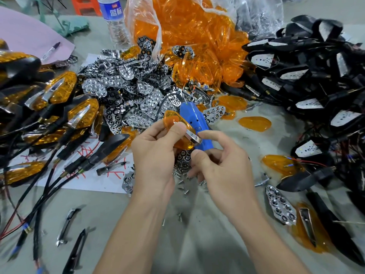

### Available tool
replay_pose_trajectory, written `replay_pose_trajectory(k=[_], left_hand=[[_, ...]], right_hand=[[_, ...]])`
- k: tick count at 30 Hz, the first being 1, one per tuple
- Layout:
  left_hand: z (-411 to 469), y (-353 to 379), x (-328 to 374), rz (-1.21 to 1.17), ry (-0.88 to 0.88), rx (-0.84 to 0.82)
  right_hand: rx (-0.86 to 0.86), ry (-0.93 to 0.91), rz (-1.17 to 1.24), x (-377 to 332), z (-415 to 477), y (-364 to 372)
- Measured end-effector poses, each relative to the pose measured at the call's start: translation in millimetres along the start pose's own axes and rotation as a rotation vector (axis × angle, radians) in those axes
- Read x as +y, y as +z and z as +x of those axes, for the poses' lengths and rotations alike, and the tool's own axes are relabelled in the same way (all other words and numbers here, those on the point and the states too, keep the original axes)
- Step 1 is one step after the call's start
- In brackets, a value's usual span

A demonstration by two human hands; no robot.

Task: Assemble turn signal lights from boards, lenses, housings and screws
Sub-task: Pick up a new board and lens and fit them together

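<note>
1. The amber lens [173,119] was gripped between the thumb and curled fingers of the left hand [156,155], above the table.
2. The chrome trim [194,137], laid against the lens, was pinched at its free end by the right hand [221,161].
3. Loose screws [182,175] lay beneath, and a blue screwdriver [194,117] behind.
4. Risk: if pressed askew, the trim could be sprung free and lost among the clutter.
</note>
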State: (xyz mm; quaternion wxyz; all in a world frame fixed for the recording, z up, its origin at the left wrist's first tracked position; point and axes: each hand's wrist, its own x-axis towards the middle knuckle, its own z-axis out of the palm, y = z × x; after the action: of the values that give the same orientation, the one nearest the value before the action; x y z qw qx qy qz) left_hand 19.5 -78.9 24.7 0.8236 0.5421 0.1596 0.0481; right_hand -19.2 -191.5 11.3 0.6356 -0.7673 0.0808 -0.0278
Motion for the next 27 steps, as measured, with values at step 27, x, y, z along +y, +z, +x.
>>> replay_pose_trajectory(k=[27], left_hand=[[-9.6,5.2,-9.1,-0.109,-0.088,-0.207]], right_hand=[[0.187,-0.287,-0.498,-25.3,-8.9,-9.1]])
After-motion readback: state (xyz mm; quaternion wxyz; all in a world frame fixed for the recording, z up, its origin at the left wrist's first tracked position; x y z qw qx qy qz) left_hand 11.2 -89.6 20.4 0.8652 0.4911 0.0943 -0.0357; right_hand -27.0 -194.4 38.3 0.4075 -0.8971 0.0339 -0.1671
